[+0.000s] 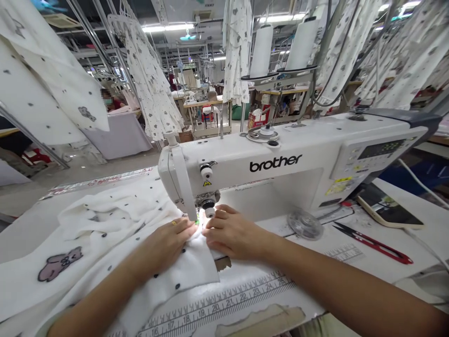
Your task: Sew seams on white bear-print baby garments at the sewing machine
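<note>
Left hand (pixel 164 245): laid flat on the cloth, fingers extended, unclenched, tips beside the lit needle area.
Right hand (pixel 238 231): fingers bent, tips facing the left ones across a small gap; cannot tell whether it pinches the cloth.
Dotted white fabric (pixel 98 243): under the left hand, bunched beyond and left of it.
Brother sewing machine (pixel 238 157): beyond both hands, its head just above the fingertips.
Red-handled thread snips (pixel 373 243): right of the right hand, well apart.
Printed ruler (pixel 224 304): on the near side of both hands.
</note>
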`<action>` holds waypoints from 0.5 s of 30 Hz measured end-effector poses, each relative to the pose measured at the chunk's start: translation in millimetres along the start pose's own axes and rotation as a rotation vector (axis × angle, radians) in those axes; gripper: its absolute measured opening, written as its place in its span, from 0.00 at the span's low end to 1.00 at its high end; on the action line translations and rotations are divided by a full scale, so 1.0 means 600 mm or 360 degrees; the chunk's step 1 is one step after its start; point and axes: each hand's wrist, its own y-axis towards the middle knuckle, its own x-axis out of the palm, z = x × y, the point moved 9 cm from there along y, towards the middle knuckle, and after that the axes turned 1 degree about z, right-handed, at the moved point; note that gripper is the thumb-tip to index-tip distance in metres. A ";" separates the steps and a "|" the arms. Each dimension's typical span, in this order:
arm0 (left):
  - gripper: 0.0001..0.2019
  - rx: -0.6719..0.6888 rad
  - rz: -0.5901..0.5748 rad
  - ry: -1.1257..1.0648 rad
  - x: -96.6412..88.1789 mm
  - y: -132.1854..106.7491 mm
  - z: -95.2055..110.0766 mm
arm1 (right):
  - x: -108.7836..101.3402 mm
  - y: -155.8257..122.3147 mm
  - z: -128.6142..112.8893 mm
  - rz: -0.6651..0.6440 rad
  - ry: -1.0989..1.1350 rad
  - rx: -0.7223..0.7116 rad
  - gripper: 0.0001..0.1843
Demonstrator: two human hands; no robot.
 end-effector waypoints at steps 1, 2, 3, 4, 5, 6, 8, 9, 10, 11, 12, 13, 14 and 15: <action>0.22 -0.0009 -0.0011 0.0031 0.001 0.000 0.002 | -0.002 -0.001 -0.006 0.0014 -0.0003 -0.0060 0.09; 0.22 -0.0028 -0.0015 0.0077 0.001 0.000 0.005 | -0.004 -0.002 -0.014 0.0019 -0.0002 -0.0129 0.10; 0.22 -0.0052 -0.0014 0.0141 0.000 -0.001 0.010 | -0.004 -0.002 -0.022 0.0003 0.0007 -0.0199 0.11; 0.23 -0.0075 -0.0002 0.0221 -0.002 -0.002 0.016 | -0.003 -0.004 -0.029 -0.0030 0.0026 -0.0262 0.12; 0.22 -0.0081 0.0018 0.0302 -0.004 -0.004 0.024 | -0.001 -0.005 -0.036 -0.0069 0.0054 -0.0315 0.13; 0.21 -0.0071 0.0046 0.0375 -0.007 -0.006 0.035 | 0.001 -0.006 -0.043 -0.0107 0.0088 -0.0357 0.13; 0.19 -0.0030 0.0103 0.0470 -0.011 -0.014 0.058 | 0.005 -0.009 -0.051 -0.0173 0.0150 -0.0410 0.11; 0.19 -0.0018 0.0129 0.0493 -0.013 -0.018 0.067 | 0.006 -0.010 -0.053 -0.0194 0.0171 -0.0417 0.10; 0.19 -0.0016 0.0155 0.0504 -0.014 -0.022 0.074 | 0.006 -0.011 -0.054 -0.0208 0.0185 -0.0416 0.09; 0.20 -0.0029 0.0175 0.0512 -0.014 -0.025 0.076 | 0.007 -0.012 -0.054 -0.0221 0.0193 -0.0410 0.08; 0.20 -0.0048 0.0192 0.0517 -0.014 -0.027 0.077 | 0.008 -0.013 -0.054 -0.0233 0.0194 -0.0404 0.08; 0.21 -0.0067 0.0201 0.0521 -0.013 -0.027 0.075 | 0.008 -0.013 -0.053 -0.0241 0.0188 -0.0393 0.07; 0.21 -0.0081 0.0207 0.0521 -0.012 -0.026 0.073 | 0.009 -0.013 -0.052 -0.0244 0.0182 -0.0380 0.07; 0.21 -0.0094 0.0204 0.0519 -0.010 -0.024 0.070 | 0.010 -0.013 -0.051 -0.0242 0.0173 -0.0368 0.06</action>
